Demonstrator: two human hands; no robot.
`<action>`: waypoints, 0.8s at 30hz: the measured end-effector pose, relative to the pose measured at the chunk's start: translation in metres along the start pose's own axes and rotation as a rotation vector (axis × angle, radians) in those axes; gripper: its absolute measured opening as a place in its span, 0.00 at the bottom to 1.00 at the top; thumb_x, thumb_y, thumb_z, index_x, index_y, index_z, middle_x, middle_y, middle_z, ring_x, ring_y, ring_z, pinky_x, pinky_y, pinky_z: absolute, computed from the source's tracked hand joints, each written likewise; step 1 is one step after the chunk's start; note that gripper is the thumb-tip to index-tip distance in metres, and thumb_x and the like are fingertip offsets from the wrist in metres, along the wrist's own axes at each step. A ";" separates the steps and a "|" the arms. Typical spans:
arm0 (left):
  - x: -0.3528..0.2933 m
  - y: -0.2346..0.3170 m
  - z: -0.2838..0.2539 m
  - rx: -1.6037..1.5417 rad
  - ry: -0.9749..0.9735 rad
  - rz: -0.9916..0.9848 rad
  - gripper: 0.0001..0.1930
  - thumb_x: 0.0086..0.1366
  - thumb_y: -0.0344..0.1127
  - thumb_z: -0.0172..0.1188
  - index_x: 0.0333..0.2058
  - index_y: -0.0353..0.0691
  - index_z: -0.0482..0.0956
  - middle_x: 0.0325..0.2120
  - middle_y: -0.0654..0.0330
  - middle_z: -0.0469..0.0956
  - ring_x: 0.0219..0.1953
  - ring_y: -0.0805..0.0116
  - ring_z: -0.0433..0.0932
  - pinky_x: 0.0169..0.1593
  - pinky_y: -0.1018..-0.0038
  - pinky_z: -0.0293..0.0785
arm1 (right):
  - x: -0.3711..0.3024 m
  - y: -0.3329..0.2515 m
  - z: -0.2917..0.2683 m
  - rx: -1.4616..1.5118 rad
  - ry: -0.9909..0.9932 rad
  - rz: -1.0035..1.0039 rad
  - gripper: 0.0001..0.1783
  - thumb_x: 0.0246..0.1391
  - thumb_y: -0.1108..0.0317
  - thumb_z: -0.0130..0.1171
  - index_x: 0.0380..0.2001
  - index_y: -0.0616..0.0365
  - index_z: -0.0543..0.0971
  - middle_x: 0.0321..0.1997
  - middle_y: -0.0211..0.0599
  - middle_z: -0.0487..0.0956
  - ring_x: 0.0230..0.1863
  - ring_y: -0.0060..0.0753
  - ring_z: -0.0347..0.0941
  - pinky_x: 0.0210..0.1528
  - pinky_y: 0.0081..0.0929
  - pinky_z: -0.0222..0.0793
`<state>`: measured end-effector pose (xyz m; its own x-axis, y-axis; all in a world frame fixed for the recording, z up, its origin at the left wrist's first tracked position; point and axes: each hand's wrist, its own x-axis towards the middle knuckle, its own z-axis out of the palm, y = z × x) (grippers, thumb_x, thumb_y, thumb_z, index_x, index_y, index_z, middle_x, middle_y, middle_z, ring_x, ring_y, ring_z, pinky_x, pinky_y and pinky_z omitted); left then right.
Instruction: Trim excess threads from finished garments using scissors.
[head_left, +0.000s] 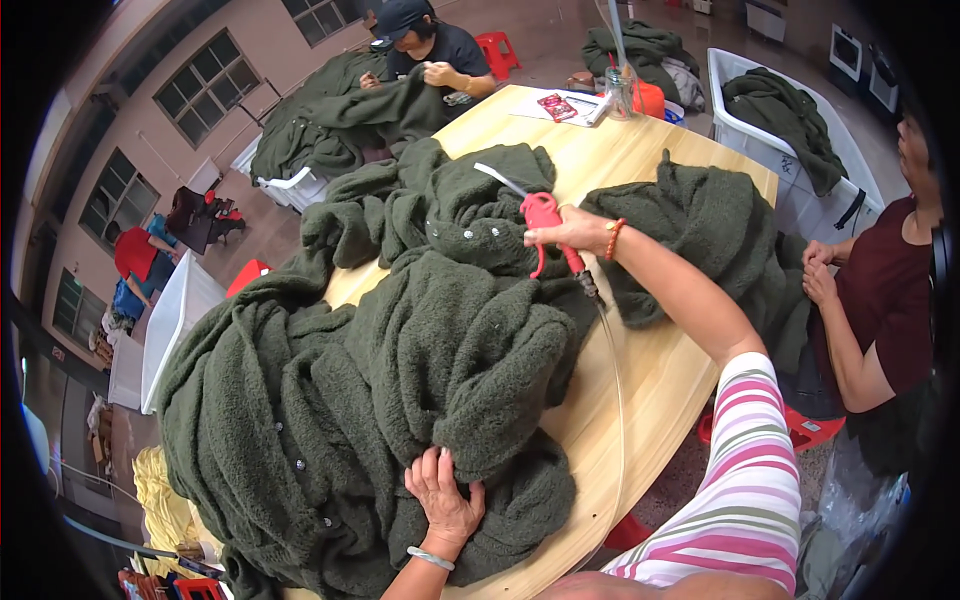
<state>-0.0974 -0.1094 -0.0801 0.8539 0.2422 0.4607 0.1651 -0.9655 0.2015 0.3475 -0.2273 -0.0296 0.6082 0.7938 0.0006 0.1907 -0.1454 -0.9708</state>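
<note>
My right hand [580,232] is wrapped round a red air blow gun [541,214] whose pale nozzle points up and to the left. A thin clear hose runs down from its grip across the tabletop. Beneath and behind the gun lie dark green fleecy garments [480,232] with small shiny buttons. On the near left is a large heap of the same green garments [440,350], and my left hand [445,497] lies on its lower edge. The fingers there are stretched over the cloth, thumb apart, holding nothing visible.
The light wooden table [660,395] carries another green garment [690,235] on the right. A glass jar [619,98] and papers stand at the far end. One co-worker handles green cloth beyond; another sits at right. White bins [790,185] surround the table.
</note>
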 end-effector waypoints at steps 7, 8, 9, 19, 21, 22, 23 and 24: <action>0.002 -0.003 -0.001 -0.026 0.039 -0.006 0.37 0.45 0.34 0.60 0.57 0.36 0.59 0.55 0.46 0.61 0.57 0.45 0.58 0.59 0.50 0.50 | 0.051 0.022 0.049 -0.455 0.012 0.168 0.21 0.41 0.51 0.68 0.27 0.60 0.77 0.29 0.39 0.78 0.32 0.30 0.72 0.38 0.31 0.68; 0.001 -0.003 0.000 -0.040 0.048 0.000 0.37 0.45 0.34 0.60 0.57 0.36 0.60 0.55 0.47 0.61 0.56 0.46 0.59 0.59 0.51 0.50 | 0.054 0.020 0.051 -0.405 0.042 0.193 0.19 0.40 0.55 0.69 0.26 0.61 0.77 0.28 0.39 0.78 0.30 0.29 0.71 0.37 0.31 0.69; 0.001 -0.003 -0.001 -0.055 0.058 0.007 0.37 0.45 0.34 0.60 0.57 0.37 0.60 0.55 0.47 0.62 0.56 0.47 0.59 0.59 0.51 0.51 | 0.057 0.017 0.053 -0.423 0.061 0.213 0.18 0.40 0.58 0.70 0.25 0.62 0.77 0.27 0.37 0.77 0.29 0.28 0.71 0.35 0.30 0.69; 0.002 0.003 -0.002 -0.059 0.120 -0.003 0.35 0.49 0.35 0.61 0.57 0.37 0.61 0.56 0.50 0.62 0.58 0.50 0.58 0.61 0.54 0.50 | 0.006 -0.207 0.085 0.264 -0.078 -0.487 0.13 0.49 0.70 0.65 0.38 0.63 0.76 0.36 0.30 0.78 0.40 0.22 0.74 0.47 0.23 0.70; 0.005 0.006 -0.001 -0.077 0.139 0.016 0.34 0.50 0.35 0.60 0.57 0.37 0.61 0.56 0.50 0.62 0.59 0.50 0.58 0.61 0.55 0.50 | 0.004 -0.242 0.109 0.217 -0.117 -0.497 0.13 0.49 0.69 0.65 0.38 0.61 0.76 0.37 0.32 0.78 0.40 0.23 0.74 0.47 0.22 0.69; 0.006 0.005 0.000 -0.072 0.149 0.019 0.34 0.51 0.35 0.60 0.57 0.37 0.61 0.56 0.50 0.62 0.59 0.50 0.58 0.61 0.55 0.50 | -0.011 -0.263 0.132 0.234 -0.182 -0.511 0.14 0.49 0.68 0.66 0.38 0.61 0.76 0.37 0.32 0.79 0.40 0.23 0.74 0.47 0.22 0.69; 0.004 0.005 -0.004 -0.064 0.162 0.014 0.33 0.52 0.35 0.60 0.58 0.37 0.62 0.56 0.50 0.62 0.59 0.49 0.58 0.61 0.56 0.50 | -0.034 -0.286 0.160 0.253 -0.255 -0.524 0.14 0.49 0.67 0.66 0.39 0.60 0.77 0.38 0.33 0.79 0.41 0.24 0.75 0.47 0.22 0.69; 0.002 0.007 -0.010 -0.057 0.172 0.018 0.33 0.52 0.36 0.59 0.58 0.37 0.62 0.56 0.50 0.62 0.59 0.50 0.59 0.62 0.56 0.50 | -0.057 -0.303 0.186 0.261 -0.303 -0.503 0.15 0.49 0.66 0.66 0.39 0.60 0.77 0.37 0.32 0.79 0.41 0.24 0.75 0.48 0.22 0.69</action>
<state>-0.0994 -0.1149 -0.0691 0.7589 0.2423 0.6045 0.1179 -0.9640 0.2384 0.1121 -0.1184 0.2195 0.2414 0.8646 0.4408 0.1789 0.4068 -0.8958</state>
